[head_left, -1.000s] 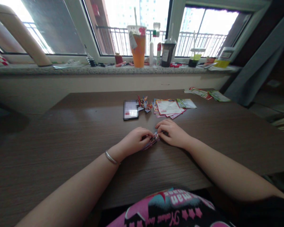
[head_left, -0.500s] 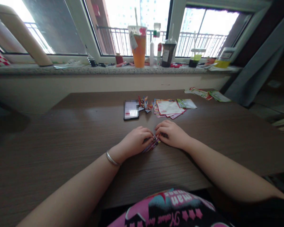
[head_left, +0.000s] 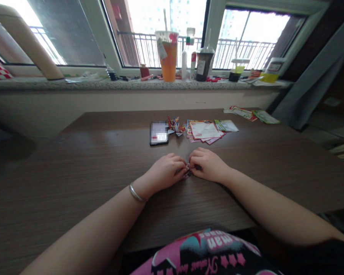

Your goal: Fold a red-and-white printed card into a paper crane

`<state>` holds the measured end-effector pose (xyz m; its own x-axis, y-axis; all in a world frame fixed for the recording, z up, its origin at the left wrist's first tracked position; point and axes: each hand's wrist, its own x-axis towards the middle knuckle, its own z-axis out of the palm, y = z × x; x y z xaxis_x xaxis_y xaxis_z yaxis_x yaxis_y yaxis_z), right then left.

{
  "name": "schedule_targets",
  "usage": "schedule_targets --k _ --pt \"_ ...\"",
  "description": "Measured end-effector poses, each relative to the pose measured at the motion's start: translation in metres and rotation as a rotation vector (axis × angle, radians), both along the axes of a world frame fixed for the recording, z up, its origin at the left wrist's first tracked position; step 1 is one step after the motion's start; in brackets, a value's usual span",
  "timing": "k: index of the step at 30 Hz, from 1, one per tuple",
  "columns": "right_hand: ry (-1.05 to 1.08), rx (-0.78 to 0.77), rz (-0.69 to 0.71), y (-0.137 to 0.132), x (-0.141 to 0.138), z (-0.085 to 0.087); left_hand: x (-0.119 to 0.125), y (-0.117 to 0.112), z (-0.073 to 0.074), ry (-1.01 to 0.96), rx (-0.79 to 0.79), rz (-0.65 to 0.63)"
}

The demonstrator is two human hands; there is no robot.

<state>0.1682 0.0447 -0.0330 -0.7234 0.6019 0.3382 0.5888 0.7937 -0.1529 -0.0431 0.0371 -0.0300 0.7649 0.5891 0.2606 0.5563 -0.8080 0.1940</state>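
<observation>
Between my hands, low over the brown table (head_left: 103,168), is a small piece of patterned printed paper (head_left: 187,174), mostly hidden by my fingers. My left hand (head_left: 172,168), with a silver bangle at the wrist, is closed on its left side. My right hand (head_left: 205,164) pinches its right side, fingertips almost touching those of the left. Beyond them lie several folded paper pieces (head_left: 176,126) in a small heap, beside a phone (head_left: 159,133) with a blurred screen. A stack of printed cards (head_left: 205,130) with red borders rests to the right of the heap.
Green cards (head_left: 227,125) overlap the stack's right side, and more cards (head_left: 265,116) lie at the far right corner. On the windowsill (head_left: 126,84) stand an orange drink cup (head_left: 169,61), a dark drink cup (head_left: 203,65), bottles and other small items.
The printed paper shows less between my hands now, folded or gathered smaller under my fingers. My right hand has shifted slightly toward me. The other things have stayed put.
</observation>
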Motion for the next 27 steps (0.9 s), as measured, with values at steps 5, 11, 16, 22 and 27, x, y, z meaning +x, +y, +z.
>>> schedule_targets --k 5,11,16,22,27 --pt "-0.085 0.094 0.004 -0.004 -0.0031 0.0017 0.0012 -0.0015 0.001 0.014 0.01 0.033" --pt "-0.122 0.085 -0.006 -0.0056 -0.0031 0.0019 0.0028 -0.0026 0.0025 0.046 0.015 0.079" --pt "-0.113 0.041 -0.025 -0.0077 -0.0041 0.0044 0.0024 -0.0034 0.0021 0.054 0.034 0.091" --pt "-0.115 0.056 -0.027 -0.0089 -0.0055 0.0026 0.0016 -0.0021 0.0001 0.028 0.026 0.091" --pt "-0.137 0.069 -0.027 -0.0102 -0.0073 0.0017 0.0003 0.0006 -0.0018 0.025 0.021 0.072"
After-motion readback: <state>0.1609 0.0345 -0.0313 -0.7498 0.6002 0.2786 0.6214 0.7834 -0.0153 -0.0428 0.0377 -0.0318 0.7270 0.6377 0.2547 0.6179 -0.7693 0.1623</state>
